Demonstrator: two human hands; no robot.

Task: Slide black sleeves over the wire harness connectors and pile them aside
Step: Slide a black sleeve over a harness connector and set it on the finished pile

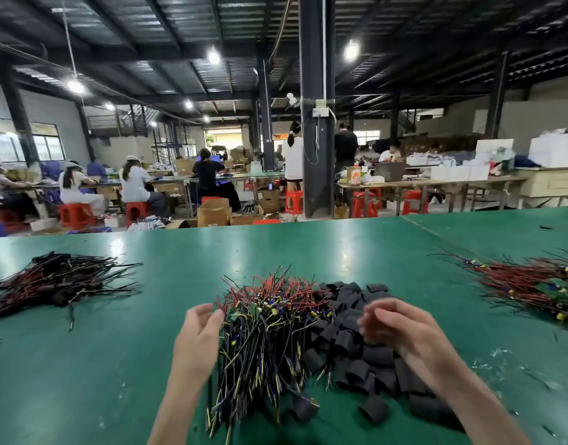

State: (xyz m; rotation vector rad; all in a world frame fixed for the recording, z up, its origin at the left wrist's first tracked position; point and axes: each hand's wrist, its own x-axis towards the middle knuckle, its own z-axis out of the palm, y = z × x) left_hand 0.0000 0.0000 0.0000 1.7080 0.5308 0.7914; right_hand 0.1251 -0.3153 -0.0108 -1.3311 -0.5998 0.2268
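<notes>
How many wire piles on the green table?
3. Left pile lies far left; centre pile sits beside the sleeves; right pile is cut off by the frame edge, so more may lie out of view.

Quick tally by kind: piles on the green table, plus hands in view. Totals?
Wire harness piles: 3 (left pile, centre pile, right pile)
Black sleeve pile: 1
Hands: 2 (left hand, right hand)
Total: 6

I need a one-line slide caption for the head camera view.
Left hand at the wire harness pile, blurred right hand hovers over black sleeves, on a green table.
</notes>
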